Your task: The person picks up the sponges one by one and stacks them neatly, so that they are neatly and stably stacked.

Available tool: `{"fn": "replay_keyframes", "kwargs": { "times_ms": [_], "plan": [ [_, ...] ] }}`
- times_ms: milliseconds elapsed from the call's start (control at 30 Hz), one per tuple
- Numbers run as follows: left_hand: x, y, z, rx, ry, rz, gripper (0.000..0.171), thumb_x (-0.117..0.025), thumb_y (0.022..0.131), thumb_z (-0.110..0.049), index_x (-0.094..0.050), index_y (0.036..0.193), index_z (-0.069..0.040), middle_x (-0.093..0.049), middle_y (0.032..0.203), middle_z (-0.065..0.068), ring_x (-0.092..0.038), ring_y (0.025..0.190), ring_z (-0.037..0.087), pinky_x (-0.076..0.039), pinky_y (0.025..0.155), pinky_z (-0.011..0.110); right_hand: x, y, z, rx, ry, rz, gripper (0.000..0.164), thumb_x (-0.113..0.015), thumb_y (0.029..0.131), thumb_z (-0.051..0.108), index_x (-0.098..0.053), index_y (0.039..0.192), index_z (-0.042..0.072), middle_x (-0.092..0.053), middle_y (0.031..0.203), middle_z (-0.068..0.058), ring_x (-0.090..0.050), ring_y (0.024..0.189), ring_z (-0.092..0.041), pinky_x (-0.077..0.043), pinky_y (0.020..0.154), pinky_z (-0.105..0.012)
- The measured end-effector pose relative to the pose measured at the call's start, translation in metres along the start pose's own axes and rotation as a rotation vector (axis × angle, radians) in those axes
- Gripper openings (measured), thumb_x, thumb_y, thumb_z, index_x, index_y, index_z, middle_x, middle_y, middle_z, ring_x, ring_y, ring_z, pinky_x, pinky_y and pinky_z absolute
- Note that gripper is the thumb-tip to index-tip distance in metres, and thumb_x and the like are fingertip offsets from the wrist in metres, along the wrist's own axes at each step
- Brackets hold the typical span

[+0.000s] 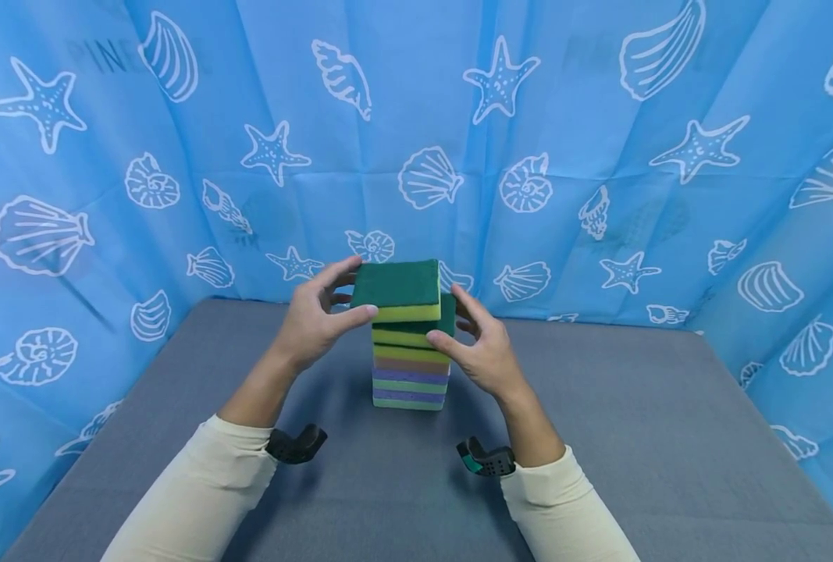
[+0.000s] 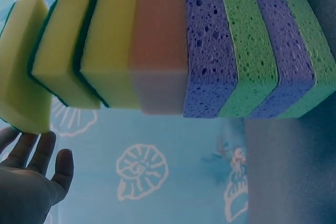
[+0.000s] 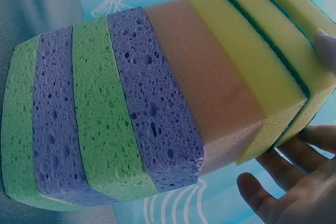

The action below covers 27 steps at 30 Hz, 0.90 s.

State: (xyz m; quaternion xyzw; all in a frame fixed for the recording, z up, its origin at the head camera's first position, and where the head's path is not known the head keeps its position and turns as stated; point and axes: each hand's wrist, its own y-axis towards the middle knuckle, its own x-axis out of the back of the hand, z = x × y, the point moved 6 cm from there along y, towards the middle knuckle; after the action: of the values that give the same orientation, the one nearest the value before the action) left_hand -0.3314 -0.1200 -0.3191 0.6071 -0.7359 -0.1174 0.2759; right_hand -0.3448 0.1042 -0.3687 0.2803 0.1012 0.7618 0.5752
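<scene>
A tall stack of sponges stands on the grey table. My left hand (image 1: 313, 318) holds the top scrub sponge (image 1: 398, 284), green above and yellow below, thumb at its front corner and fingers along its left end. That sponge sits further left than the scrub sponge just beneath (image 1: 447, 314). My right hand (image 1: 485, 349) grips this second one, its thumb (image 3: 326, 50) on the front and fingers at the right end. Lower come another yellow scrub sponge (image 2: 110, 40), a pinkish-orange layer (image 2: 160, 30), and alternating purple (image 2: 207, 40) and light green sponges (image 3: 102, 98).
The grey tabletop (image 1: 634, 437) spreads around the stack. A blue curtain (image 1: 416, 94) printed with white shells and starfish hangs behind and at both sides. Dark wrist-camera mounts (image 1: 297, 445) jut inward from both forearms near the stack's front.
</scene>
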Motion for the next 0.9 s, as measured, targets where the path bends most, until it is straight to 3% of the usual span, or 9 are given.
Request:
{"fn": "replay_keyframes", "kwargs": {
  "times_ms": [167, 267, 433, 900],
  "plan": [
    [-0.006, 0.002, 0.002, -0.012, -0.001, 0.015, 0.068, -0.069, 0.085, -0.006, -0.039, 0.145, 0.0, -0.047, 0.136, 0.015, -0.046, 0.119, 0.026, -0.039, 0.093, 0.048, -0.001, 0.001, 0.003, -0.007, -0.011, 0.007, 0.074, -0.069, 0.088, 0.002, -0.029, 0.151, 0.004, -0.045, 0.141, -0.017, -0.043, 0.127, -0.03, -0.035, 0.099, -0.056],
    [-0.009, 0.003, 0.003, -0.018, -0.012, 0.025, 0.068, -0.069, 0.085, -0.006, -0.039, 0.145, 0.002, -0.048, 0.134, 0.016, -0.046, 0.119, 0.028, -0.039, 0.093, 0.049, -0.002, 0.0, 0.016, -0.014, -0.012, 0.01, 0.074, -0.068, 0.087, -0.002, -0.029, 0.149, -0.002, -0.045, 0.139, -0.021, -0.043, 0.126, -0.035, -0.034, 0.098, -0.059],
    [-0.014, 0.005, 0.002, -0.021, -0.031, 0.039, 0.069, -0.07, 0.084, -0.006, -0.039, 0.145, 0.002, -0.047, 0.135, 0.017, -0.045, 0.119, 0.028, -0.04, 0.093, 0.048, -0.002, -0.002, 0.038, -0.017, -0.016, 0.016, 0.072, -0.068, 0.087, -0.001, -0.03, 0.148, -0.005, -0.045, 0.138, -0.024, -0.044, 0.126, -0.036, -0.034, 0.098, -0.06],
    [-0.02, 0.008, 0.003, -0.019, 0.013, 0.044, 0.069, -0.07, 0.084, -0.01, -0.04, 0.145, 0.001, -0.049, 0.135, 0.016, -0.046, 0.118, 0.027, -0.04, 0.092, 0.047, -0.001, -0.001, 0.039, 0.018, -0.033, 0.021, 0.07, -0.067, 0.087, -0.002, -0.032, 0.148, -0.002, -0.049, 0.135, -0.022, -0.046, 0.123, -0.033, -0.037, 0.097, -0.055]
  ]
}}
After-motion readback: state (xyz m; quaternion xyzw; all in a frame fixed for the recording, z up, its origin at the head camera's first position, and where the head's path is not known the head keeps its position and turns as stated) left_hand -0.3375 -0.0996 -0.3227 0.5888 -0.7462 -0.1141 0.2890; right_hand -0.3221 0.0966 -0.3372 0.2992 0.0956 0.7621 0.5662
